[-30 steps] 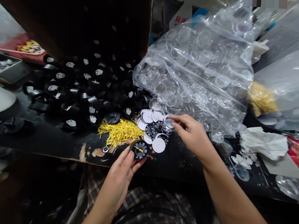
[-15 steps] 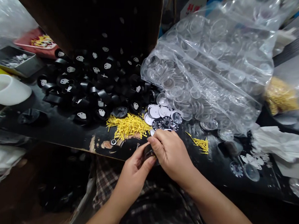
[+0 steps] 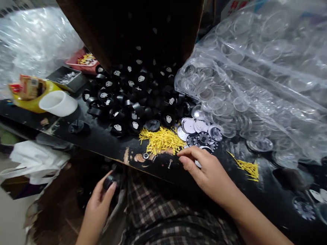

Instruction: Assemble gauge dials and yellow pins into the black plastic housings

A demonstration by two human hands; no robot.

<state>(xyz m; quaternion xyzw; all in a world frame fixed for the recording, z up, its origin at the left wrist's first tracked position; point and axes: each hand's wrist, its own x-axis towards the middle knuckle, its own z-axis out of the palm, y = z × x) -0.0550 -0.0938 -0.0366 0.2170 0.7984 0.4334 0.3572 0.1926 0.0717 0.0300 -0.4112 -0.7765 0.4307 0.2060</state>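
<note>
My left hand (image 3: pixel 99 200) hangs below the table edge at lower left, over the open carton. Its thumb and fingers grip a small round black case (image 3: pixel 110 180) with a shiny face; the details are hard to make out. My right hand (image 3: pixel 208 174) hovers by the table's front edge, thumb and forefinger slightly apart with nothing visible between them. Just beyond its fingertips lie a heap of thin yellow pointers (image 3: pixel 162 140) and some black-and-white printed dial discs (image 3: pixel 203 139). A small screw (image 3: pixel 170 163) rests on the table left of that hand.
Many black cases (image 3: pixel 136 111) spill from a dark box behind the heap. A plastic bag (image 3: pixel 247 80) of clear round covers lies at right, near more yellow pointers (image 3: pixel 248 168). Leftward are a white cup (image 3: pixel 58 104), a metal tray (image 3: pixel 68 79) and a carton (image 3: pixel 51 211) below.
My hands have parted. The left one carried the black case down and left over the carton; the right one let go of it and stays near the table edge. The view has swung left.
</note>
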